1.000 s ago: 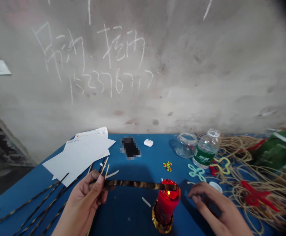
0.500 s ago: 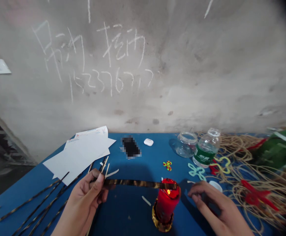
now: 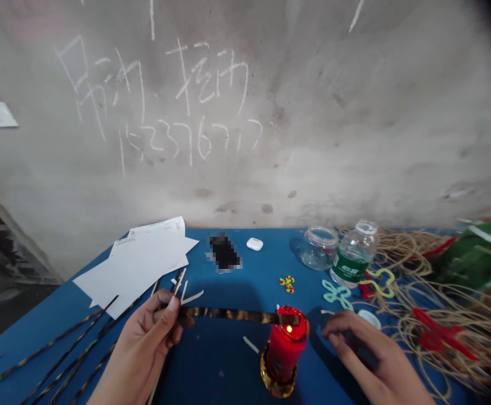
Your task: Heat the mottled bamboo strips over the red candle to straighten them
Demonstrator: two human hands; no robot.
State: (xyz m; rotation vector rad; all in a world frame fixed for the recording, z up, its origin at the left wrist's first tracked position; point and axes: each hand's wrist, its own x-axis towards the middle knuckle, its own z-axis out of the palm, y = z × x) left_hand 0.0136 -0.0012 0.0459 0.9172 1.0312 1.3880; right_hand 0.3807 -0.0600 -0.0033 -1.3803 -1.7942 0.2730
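Note:
My left hand [image 3: 144,346] pinches one end of a dark, gold-mottled strip [image 3: 232,315], which reaches right until its far end sits over the flame of a lit red candle [image 3: 285,350] in a gold holder. My right hand [image 3: 365,351] rests on the blue table [image 3: 215,365] just right of the candle. Its fingers are curled and pressed close at the tips; what they hold, if anything, is too small to make out.
Several dark twisted strips [image 3: 59,354] and white papers [image 3: 138,264] lie at left. A blurred phone [image 3: 225,253], white earbud case [image 3: 255,244], glass jar [image 3: 319,248] and water bottle [image 3: 352,256] stand behind. Tan rattan coils [image 3: 435,292], coloured knotted shapes and a white cap [image 3: 372,319] fill the right.
The strip and candle have shifted very slightly left in view. Both hands stay where they were.

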